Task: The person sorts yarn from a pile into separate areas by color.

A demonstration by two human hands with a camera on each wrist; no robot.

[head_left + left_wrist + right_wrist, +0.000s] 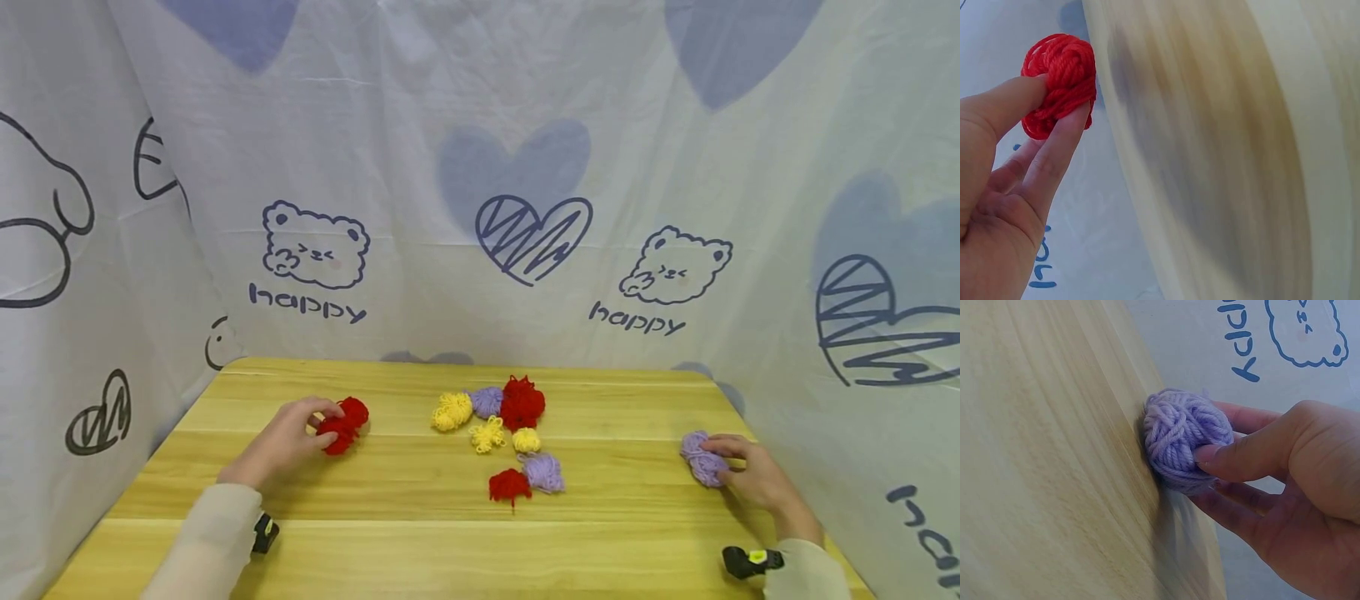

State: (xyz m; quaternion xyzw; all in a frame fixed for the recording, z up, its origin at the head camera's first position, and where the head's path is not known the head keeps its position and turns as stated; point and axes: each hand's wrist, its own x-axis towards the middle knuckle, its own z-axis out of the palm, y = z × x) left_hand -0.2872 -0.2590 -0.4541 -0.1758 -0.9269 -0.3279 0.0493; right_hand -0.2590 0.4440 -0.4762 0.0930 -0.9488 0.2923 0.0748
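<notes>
At the left of the table, my left hand [291,437] pinches a bundle of red yarn [341,432] between thumb and fingers. The left wrist view shows this red yarn [1060,84] at the fingertips, its strands wound into a lumpy oval. Over on the right, my right hand [757,477] grips a lavender yarn ball [703,459]. Seen from the right wrist, the thumb presses into the front of the lavender ball [1179,440] while other fingers reach behind and under it. The ball's lower side is close over the wooden surface.
Several small yarn balls lie grouped mid-table: a yellow ball [452,412], a lavender one [487,402] and a large red one [522,403] at the back, a red bundle [510,485] in front. A patterned white curtain [420,275] hangs behind the wooden table [390,550].
</notes>
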